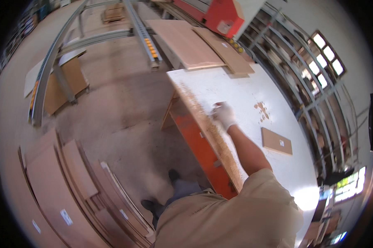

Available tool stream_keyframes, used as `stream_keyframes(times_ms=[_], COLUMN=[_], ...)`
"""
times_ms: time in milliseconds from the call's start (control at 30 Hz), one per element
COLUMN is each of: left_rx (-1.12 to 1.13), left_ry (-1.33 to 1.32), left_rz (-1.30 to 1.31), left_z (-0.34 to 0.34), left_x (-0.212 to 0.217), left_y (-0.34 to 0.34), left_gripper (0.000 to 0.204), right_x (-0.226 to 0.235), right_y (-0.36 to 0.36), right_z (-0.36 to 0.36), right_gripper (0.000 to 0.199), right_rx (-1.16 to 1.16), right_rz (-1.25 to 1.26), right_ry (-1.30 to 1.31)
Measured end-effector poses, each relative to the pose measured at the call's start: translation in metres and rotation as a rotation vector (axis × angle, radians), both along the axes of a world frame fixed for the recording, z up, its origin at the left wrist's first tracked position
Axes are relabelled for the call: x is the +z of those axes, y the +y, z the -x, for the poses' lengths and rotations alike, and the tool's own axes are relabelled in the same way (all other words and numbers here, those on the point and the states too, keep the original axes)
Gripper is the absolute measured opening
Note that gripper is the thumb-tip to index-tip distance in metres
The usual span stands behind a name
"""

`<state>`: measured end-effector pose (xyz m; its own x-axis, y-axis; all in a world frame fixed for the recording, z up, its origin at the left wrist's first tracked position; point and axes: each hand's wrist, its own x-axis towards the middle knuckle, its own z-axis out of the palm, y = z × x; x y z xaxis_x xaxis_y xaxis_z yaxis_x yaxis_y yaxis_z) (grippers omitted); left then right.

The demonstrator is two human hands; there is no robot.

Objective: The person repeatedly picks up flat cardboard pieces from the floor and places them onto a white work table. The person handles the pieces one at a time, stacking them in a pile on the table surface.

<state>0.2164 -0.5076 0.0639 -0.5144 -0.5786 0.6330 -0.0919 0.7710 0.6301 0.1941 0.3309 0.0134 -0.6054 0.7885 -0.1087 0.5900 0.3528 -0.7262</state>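
One gloved right hand [224, 115] rests on the white desk [244, 89] beside a band of sawdust [207, 128] along its near edge; whether the fingers are spread, I cannot tell. Sawdust looks light and loose, better swept than gripped. One small brown panel [276, 141] lies nearby. Left hand unseen.

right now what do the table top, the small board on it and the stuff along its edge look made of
Table top: a white, smooth coated panel, scuffed. Small board: tan and matte, probably fibreboard or plywood. Stuff along the edge: loose tan grains, likely sawdust, by the gloved right hand.
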Motion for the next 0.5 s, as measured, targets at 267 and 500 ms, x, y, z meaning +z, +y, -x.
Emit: stream_keyframes(times_ms=[267, 500], left_rx=[-0.99, -1.698], left_ry=[-0.243, -0.816], left_rz=[-0.346, -0.485], left_z=[0.156, 0.159], left_x=[0.012, 0.001], left_y=[0.382, 0.683], left_gripper=[0.028, 0.028], right_x=[-0.022, -0.007], right_y=[0.191, 0.294], right_z=[-0.023, 0.03], right_gripper=[0.043, 0.03], right_rx=[-0.587, -0.518], right_rz=[0.53, 0.693], right_ry=[0.688, 0.946])
